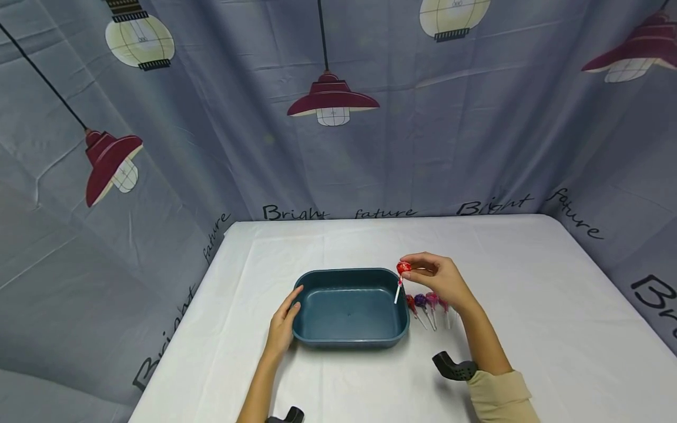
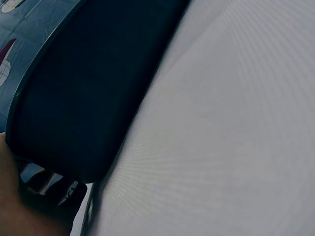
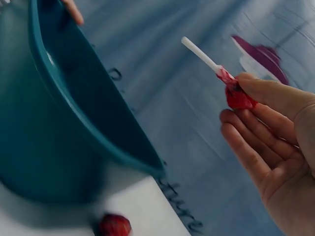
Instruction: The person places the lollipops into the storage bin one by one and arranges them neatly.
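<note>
A red-wrapped lollipop (image 1: pixel 404 267) is pinched between the thumb and fingers of my right hand (image 1: pixel 441 277), above the right end of a blue-green rectangular dish (image 1: pixel 349 343). Its white stick (image 3: pixel 201 53) points down toward the dish in the head view. My left hand (image 1: pixel 282 328) holds the left end of the dish by its rim, the thumb and forefinger showing at the edge. Beside the dish's right end, several more lollipops (image 1: pixel 420 300) in red, purple and pink wrappers lie on the table, partly hidden by the right hand and forearm.
A white cloth covers the table (image 1: pixel 264 252). Behind and around it hangs a grey-blue curtain (image 1: pixel 222 117) printed with lamps and lettering. Black wrist camera mounts (image 1: pixel 455 367) sit on both wrists.
</note>
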Tool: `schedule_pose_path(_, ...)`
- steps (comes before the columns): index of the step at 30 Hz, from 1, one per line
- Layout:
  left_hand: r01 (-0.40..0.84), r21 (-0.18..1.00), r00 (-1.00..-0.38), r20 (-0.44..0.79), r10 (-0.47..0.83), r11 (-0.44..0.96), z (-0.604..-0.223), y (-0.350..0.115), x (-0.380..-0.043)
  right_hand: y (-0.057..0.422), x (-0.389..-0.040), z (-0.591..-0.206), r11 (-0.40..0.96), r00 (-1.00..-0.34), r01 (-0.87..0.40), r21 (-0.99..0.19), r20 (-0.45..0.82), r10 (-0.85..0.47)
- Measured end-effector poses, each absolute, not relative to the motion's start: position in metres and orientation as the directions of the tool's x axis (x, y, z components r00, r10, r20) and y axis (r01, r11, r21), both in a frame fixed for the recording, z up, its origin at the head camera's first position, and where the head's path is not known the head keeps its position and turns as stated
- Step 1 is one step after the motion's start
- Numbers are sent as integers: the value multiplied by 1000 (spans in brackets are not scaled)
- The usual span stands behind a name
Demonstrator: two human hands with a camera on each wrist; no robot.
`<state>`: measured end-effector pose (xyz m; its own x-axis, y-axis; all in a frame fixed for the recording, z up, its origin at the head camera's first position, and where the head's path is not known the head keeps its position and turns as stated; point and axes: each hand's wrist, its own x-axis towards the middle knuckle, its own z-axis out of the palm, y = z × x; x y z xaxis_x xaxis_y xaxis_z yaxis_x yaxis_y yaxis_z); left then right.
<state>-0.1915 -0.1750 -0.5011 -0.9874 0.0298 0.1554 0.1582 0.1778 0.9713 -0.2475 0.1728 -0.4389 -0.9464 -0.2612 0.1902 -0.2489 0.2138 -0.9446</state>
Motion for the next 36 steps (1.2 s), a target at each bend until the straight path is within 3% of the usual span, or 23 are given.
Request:
schedule_pose_path(10, 164, 968, -986, 163, 21, 191, -500, -175, -192, 107, -264, -440, 122, -922, -276, -953, 227, -313)
schedule_pose_path(20, 168, 966, -985, 172, -2, 196, -499, -174, -193, 41, -260, -437, -8, -817, -242, -970, 209, -537)
schedule_pose_path(28, 168, 968, -985, 170, 7, 187, -498, -173, -193, 18, -267, -454, 182, -797, -300, -937, 141, -587)
schedule_pose_path(36, 165, 974, -986, 167, -4, 157, -514, -178, -200, -12, -280, -489, 299, -856, -274, -914, 89, -509)
